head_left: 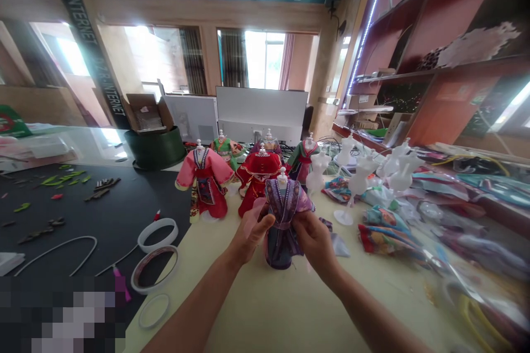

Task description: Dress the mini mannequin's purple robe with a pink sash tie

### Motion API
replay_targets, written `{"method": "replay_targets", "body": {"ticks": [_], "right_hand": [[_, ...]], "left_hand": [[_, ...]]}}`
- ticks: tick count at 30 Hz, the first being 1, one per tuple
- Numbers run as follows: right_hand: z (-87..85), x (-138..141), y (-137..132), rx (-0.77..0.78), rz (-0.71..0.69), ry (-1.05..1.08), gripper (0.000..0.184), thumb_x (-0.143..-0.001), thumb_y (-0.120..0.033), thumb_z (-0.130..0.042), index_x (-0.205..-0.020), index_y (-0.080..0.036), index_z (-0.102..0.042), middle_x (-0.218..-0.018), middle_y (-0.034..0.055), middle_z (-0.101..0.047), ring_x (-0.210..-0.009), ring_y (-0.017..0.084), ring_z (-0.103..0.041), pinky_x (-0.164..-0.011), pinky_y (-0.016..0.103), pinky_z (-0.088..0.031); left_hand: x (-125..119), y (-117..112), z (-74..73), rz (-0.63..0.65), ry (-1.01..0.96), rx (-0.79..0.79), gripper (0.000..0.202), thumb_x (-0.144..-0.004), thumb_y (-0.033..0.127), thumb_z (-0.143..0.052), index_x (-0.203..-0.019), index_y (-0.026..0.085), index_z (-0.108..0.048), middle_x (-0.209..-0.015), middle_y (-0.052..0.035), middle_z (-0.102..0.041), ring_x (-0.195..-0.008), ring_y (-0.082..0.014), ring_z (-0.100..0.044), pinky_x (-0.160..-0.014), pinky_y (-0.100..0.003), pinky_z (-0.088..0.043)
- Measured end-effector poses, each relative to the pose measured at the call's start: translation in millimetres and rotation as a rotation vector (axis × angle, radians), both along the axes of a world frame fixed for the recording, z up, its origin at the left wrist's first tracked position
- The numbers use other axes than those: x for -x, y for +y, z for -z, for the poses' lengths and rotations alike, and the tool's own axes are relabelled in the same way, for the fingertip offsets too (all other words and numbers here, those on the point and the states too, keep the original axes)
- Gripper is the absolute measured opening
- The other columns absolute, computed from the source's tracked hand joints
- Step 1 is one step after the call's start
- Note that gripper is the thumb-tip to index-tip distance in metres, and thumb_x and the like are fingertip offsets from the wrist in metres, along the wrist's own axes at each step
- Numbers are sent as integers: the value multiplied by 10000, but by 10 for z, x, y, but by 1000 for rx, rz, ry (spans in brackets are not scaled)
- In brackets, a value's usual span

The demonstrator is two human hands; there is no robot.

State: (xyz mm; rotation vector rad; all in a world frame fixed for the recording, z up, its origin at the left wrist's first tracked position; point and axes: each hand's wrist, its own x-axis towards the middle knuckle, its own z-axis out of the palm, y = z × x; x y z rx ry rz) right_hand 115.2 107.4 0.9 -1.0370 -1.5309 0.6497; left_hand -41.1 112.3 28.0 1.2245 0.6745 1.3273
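Observation:
A small white mannequin in a purple robe (283,215) stands on the pale yellow table (265,309) in front of me. My left hand (252,234) pinches the robe's left sleeve. My right hand (317,240) grips its right side at waist height. Behind it stand a red-robed mannequin (260,174), a pink-and-red one (205,179) and green-robed ones (226,149). Bare white mannequins (360,176) stand to the right.
Folded patterned fabrics (379,234) and plastic bags lie at the right. White tape rings (157,234) and a curved strip lie on a black mat (83,215) at the left. A green bin with a cardboard box (155,146) and white panels stand behind. Shelves line the right wall.

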Motion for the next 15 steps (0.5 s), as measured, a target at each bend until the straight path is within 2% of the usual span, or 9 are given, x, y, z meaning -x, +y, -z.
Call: {"method": "replay_targets", "body": {"ticks": [3, 5, 10, 15], "right_hand": [[-1, 6, 1, -10, 4, -6, 171, -833, -318, -494, -789, -163, -551, -619, -5, -528, -538, 110, -449, -498, 227, -369], [-3, 11, -2, -19, 5, -7, 169, -836, -315, -489, -781, -166, -545, -607, -8, -522, -530, 111, -447, -487, 225, -363], [-29, 4, -23, -67, 25, -84, 143, -834, -280, -479, -775, -170, -549, -621, -4, -562, -547, 122, -494, -509, 227, -386], [-60, -38, -32, -165, 116, -236, 133, -828, -239, -486, -749, -176, -573, -626, 2, -575, -549, 130, -516, -524, 235, -394]], "left_hand": [[-3, -32, -29, 64, 100, -64, 376, -647, 331, -750, -973, 185, -633, -890, -39, -631, -879, -206, -575, -782, -275, -432], [-26, -30, -30, 9, 129, -67, 405, -618, 273, -771, -988, 203, -620, -912, -26, -623, -884, -202, -577, -775, -271, -443], [-78, -15, -7, -45, 122, -71, 407, -604, 251, -776, -971, 195, -610, -908, -22, -619, -863, -197, -586, -750, -268, -465], [-95, -28, -15, -47, 98, -44, 382, -624, 238, -763, -971, 188, -611, -900, -27, -634, -857, -190, -593, -762, -276, -477]]}}
